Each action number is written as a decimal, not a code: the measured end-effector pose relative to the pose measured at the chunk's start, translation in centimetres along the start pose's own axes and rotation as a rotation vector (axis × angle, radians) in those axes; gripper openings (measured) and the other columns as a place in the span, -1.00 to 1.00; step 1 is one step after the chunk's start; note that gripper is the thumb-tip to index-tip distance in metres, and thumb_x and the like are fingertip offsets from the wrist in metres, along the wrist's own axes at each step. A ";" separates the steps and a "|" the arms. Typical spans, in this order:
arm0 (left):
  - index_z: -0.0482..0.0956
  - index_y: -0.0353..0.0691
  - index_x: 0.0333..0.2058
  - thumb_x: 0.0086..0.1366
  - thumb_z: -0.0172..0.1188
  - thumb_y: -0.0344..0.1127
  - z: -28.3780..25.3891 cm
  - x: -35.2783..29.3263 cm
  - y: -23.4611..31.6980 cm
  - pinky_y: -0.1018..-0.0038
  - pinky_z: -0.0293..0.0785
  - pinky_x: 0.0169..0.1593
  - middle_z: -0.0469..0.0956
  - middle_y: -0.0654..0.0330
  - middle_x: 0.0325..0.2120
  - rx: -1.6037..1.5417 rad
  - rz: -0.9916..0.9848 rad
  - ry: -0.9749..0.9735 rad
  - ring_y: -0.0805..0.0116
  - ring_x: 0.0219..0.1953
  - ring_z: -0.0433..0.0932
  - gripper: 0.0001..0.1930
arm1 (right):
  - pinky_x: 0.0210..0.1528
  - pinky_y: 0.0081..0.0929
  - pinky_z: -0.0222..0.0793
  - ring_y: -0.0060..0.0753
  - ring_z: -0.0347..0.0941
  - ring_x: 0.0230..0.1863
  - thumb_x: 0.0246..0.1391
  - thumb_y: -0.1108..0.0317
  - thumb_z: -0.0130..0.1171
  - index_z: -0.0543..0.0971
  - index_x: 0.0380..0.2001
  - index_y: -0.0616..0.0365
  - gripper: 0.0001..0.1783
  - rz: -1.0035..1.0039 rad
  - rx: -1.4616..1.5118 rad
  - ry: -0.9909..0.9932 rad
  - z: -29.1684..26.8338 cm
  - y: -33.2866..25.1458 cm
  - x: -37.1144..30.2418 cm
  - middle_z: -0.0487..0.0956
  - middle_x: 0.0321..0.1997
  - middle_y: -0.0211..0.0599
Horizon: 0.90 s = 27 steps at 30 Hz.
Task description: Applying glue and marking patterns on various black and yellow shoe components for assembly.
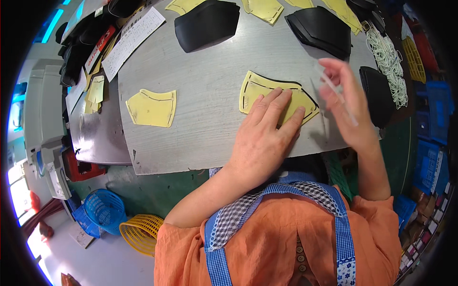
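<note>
A yellow pattern template (255, 88) with slots along its edges lies on the grey table, with a thin rim of black sheet (312, 97) showing along its far and right edges. Flat on the template, fingers spread, my left hand (262, 131) presses it down. My right hand (348, 102) is raised just right of the template, its fingers closed around a thin whitish pen-like stick (351, 116), blurred by motion. Off to the left sits a second yellow template (151, 108), apart from both hands.
Toward the far side of the table (205, 71) are a black cut piece (207, 25) and a stack of black pieces (319, 31). More black pieces (377, 95) and bundled pale cord (389, 66) line the right. Blue (104, 209) and yellow baskets (140, 233) stand below left.
</note>
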<state>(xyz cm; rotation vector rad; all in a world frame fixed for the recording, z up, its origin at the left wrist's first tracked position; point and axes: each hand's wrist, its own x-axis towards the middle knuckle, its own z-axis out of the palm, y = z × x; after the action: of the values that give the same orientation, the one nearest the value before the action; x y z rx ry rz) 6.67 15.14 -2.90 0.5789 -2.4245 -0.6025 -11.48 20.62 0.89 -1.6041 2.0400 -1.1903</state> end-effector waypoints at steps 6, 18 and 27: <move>0.60 -0.14 -0.08 0.12 0.31 -0.35 0.3 0.1 0.0 0.10 0.39 0.21 0.43 -0.04 0.08 0.025 0.008 -0.057 -0.06 0.19 0.41 -0.67 | -0.31 -0.58 0.42 -0.48 0.55 -0.41 0.30 0.30 0.06 0.60 -0.29 0.30 -0.74 -0.111 0.333 -0.159 1.9 -0.8 4.5 0.62 -0.40 -0.29; 0.61 -0.14 -0.10 0.13 0.16 -0.39 0.2 -0.1 0.1 0.09 0.34 0.25 0.42 -0.02 0.04 0.070 -0.001 -0.129 0.00 0.18 0.40 -0.69 | -0.27 -0.52 0.42 -0.38 0.53 -0.36 0.26 0.26 0.10 0.62 -0.31 0.27 -0.73 -0.521 -0.007 -0.328 4.8 -0.3 4.8 0.60 -0.37 -0.24; 0.59 -0.22 -0.19 0.04 0.18 -0.41 0.0 0.5 0.7 0.27 0.44 0.10 0.41 0.00 -0.10 0.054 -0.016 -0.069 0.08 0.03 0.45 -0.71 | -0.31 -0.45 0.40 -0.23 0.51 -0.42 0.26 0.37 0.01 0.60 -0.35 0.27 -0.76 -0.241 -0.005 -0.345 3.5 0.2 5.4 0.57 -0.42 -0.20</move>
<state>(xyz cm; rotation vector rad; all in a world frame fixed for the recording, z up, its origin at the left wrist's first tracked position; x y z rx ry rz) 6.15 15.46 -2.30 0.6093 -2.5096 -0.5730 -11.14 14.28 -0.01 -1.9447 1.6731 -0.8993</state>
